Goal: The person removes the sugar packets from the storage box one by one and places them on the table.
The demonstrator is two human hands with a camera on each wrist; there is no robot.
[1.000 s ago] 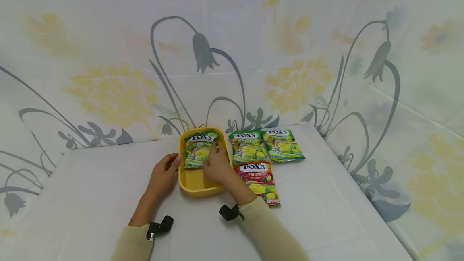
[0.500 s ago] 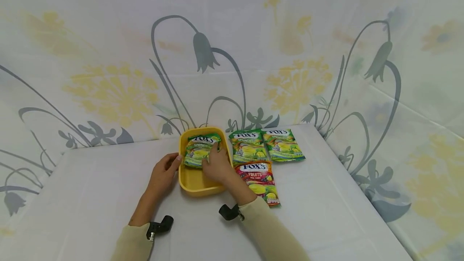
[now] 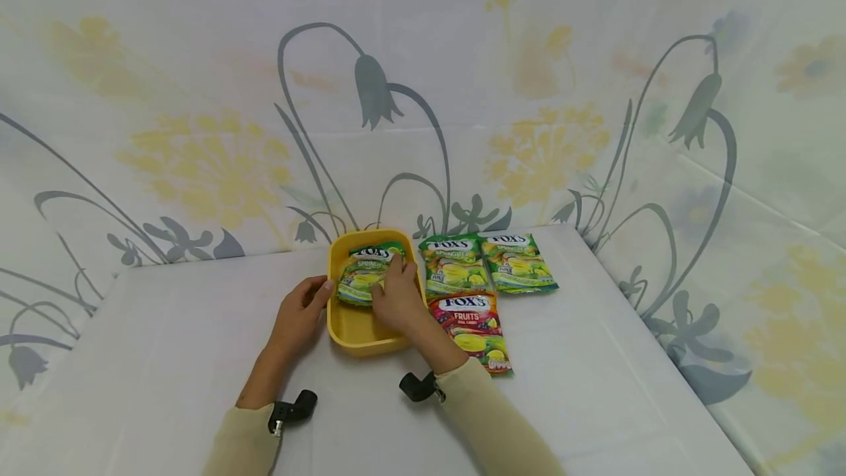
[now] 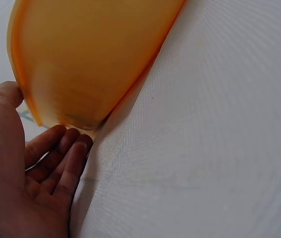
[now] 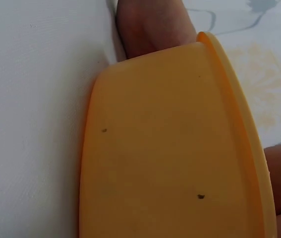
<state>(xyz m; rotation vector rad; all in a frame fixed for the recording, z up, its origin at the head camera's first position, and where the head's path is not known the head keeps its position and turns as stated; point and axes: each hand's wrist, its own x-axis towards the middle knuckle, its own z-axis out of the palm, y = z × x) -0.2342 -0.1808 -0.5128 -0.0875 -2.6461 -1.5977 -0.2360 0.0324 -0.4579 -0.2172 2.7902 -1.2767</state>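
Note:
In the head view, a green candy bag (image 3: pixel 362 278) lies tilted inside a yellow plastic tub (image 3: pixel 360 330). My right hand (image 3: pixel 401 303) reaches over the tub's right side and pinches the bag's right part between thumb and fingers, so that part is covered. At the tub's left side, my left hand (image 3: pixel 299 318) steadies it. In the left wrist view, the left thumb touches the rim and the loosely bent fingertips (image 4: pixel 83 141) rest against the lower outside of the tub. The right wrist view is mostly the tub's outer wall (image 5: pixel 165 139).
Two more green candy bags (image 3: pixel 456 268) (image 3: pixel 518 264) lie flat to the tub's right. A red fruit candy bag (image 3: pixel 472 329) lies in front of them, partly behind the right forearm. White cloth (image 3: pixel 595 358) covers the table, and a flowered curtain (image 3: pixel 218 167) stands behind.
The green bag in the tub has shifted slightly right and tilted, its top turning under the right hand. The right fingers have moved a little; the left hand stays at the rim.

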